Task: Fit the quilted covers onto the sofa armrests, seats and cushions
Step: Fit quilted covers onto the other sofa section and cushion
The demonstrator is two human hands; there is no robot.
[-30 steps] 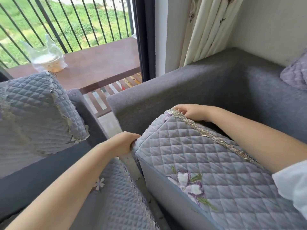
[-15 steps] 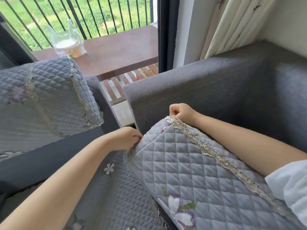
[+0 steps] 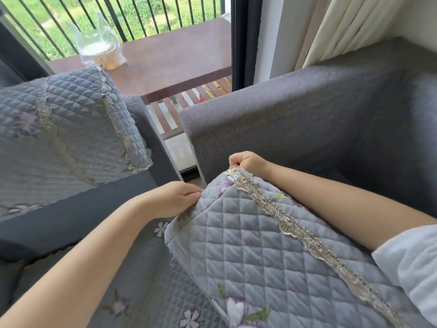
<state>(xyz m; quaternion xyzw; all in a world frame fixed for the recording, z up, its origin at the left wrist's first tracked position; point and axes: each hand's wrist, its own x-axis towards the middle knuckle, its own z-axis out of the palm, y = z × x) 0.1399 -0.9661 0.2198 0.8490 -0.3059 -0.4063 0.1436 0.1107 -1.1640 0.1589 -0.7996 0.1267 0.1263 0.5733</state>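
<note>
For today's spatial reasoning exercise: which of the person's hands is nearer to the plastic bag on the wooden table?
Left. The left hand grips the quilted cover nearer the plastic bag; the right hand pinches its lace trim farther right.

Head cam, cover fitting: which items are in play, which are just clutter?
In play:
- quilted cover, lace trim
- left hand and right hand, both gripping its top edge
- bare grey armrest
- already covered armrest

Clutter:
- plastic bag on the wooden ledge
- curtain
</note>
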